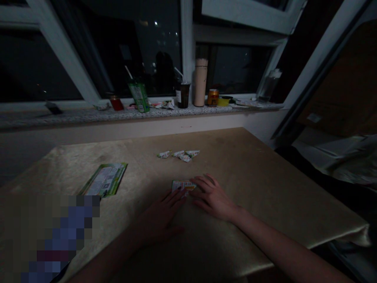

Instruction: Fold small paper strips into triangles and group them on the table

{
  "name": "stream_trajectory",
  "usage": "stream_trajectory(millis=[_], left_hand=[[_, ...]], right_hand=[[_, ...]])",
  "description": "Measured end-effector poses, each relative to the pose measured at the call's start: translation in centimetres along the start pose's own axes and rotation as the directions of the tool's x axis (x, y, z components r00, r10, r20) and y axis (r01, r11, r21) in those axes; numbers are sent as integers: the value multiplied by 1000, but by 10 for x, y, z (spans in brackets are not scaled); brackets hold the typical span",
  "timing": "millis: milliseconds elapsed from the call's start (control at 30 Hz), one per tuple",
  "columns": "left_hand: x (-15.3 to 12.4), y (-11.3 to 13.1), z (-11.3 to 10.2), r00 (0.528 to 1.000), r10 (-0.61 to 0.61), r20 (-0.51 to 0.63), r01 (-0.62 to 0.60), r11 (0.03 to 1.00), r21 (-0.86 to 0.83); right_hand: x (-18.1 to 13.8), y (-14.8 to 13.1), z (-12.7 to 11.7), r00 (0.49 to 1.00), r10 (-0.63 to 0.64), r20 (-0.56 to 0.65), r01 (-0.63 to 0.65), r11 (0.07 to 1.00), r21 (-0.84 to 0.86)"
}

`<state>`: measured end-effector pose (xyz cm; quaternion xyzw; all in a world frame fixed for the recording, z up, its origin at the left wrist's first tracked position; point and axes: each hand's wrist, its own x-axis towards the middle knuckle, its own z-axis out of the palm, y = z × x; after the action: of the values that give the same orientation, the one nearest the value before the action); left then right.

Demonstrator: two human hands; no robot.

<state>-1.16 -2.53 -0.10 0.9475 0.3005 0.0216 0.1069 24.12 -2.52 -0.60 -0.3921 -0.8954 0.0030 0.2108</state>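
A small flat packet, white and green with printed text [183, 184], lies on the cloth-covered table in front of me. My left hand [163, 212] rests over its near left part, palm down with the fingers stretched out. At its right edge is my right hand [212, 197], fingers spread and touching the packet and the cloth. The packet's near side is partly hidden under the hands. Beyond it lie several small folded wrappers [185, 155] with white and green print. A larger green-and-white package [105, 179] lies flat to the left.
The table [235, 157] has a shiny beige cover. On the stone sill [165, 113] stand a green bag [139, 97], a dark cup with a straw [183, 95], a pale flask [200, 82] and an orange can [213, 97]. A blurred-out patch [66, 232] covers the lower left.
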Motion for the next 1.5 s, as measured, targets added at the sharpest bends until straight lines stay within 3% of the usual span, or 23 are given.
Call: stream_trajectory(millis=[400, 1500], left_hand=[[-1, -2, 3, 1000, 12, -15, -12, 1000, 2], [-1, -2, 4, 1000, 8, -17, -7, 1000, 29]], right_hand=[[0, 1, 1, 997, 80, -11, -79, 997, 10], [-1, 8, 4, 984, 142, -103, -148, 988, -50]])
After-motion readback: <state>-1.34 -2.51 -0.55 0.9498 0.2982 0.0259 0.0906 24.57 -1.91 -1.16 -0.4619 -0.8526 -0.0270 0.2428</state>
